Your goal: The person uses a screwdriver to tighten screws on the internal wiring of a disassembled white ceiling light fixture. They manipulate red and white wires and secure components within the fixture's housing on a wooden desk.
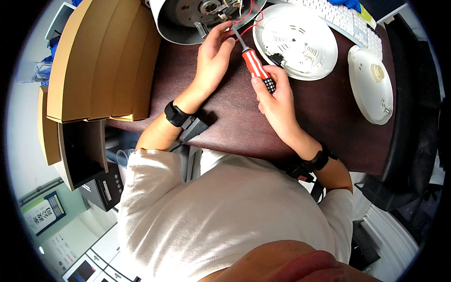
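My right hand (278, 101) is closed round the red-and-white striped handle of a screwdriver (252, 62). Its shaft points up and left, the tip close to the fingers of my left hand (213, 61). My left thumb and forefinger are bent together on a thin red wire (243, 21). Beside them stands an opened round metal housing (174, 23), with a plate, brackets and wires inside. The red wires run from it toward a round white vented cover (322, 51), which lies with its inner side up. A short black part (276, 58) sits at the cover's near edge.
A white oval lid (369, 77) lies at the right side of the dark brown table (221, 122). Behind are a white keyboard (345, 21) and blue material (347, 3). Tall cardboard pieces (101, 61) stand at the left. A black box (104, 188) lies below them.
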### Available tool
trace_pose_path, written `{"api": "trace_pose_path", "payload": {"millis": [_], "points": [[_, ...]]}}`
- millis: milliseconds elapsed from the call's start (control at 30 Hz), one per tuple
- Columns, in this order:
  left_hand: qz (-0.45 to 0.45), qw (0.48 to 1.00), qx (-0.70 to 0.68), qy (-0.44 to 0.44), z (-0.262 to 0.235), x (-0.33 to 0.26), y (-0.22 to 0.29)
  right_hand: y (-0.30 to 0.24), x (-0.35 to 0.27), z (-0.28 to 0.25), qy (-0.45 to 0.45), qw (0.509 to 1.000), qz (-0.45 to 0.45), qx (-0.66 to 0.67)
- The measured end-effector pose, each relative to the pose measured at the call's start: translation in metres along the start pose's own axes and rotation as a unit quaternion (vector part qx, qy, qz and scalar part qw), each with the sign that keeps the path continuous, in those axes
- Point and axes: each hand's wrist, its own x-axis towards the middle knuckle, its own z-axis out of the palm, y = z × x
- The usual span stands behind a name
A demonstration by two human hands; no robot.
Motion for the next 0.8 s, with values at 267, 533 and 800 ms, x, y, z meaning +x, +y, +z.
{"api": "trace_pose_path", "payload": {"millis": [267,533,800], "points": [[-0.017,1.0,-0.014,-0.007,-0.0007,0.0008,0.0065,0.004,-0.0003,0.0037,0.007,1.0,-0.001,0.013],[-0.025,0.999,-0.042,-0.02,-0.0022,0.0001,0.0057,0.0061,0.0004,0.0033,0.011,1.0,-0.011,-0.016],[-0.026,0.994,-0.102,0.025,0.005,-0.0019,0.0068,0.0035,0.0027,0.0024,0.0,0.999,0.007,0.033]]}}
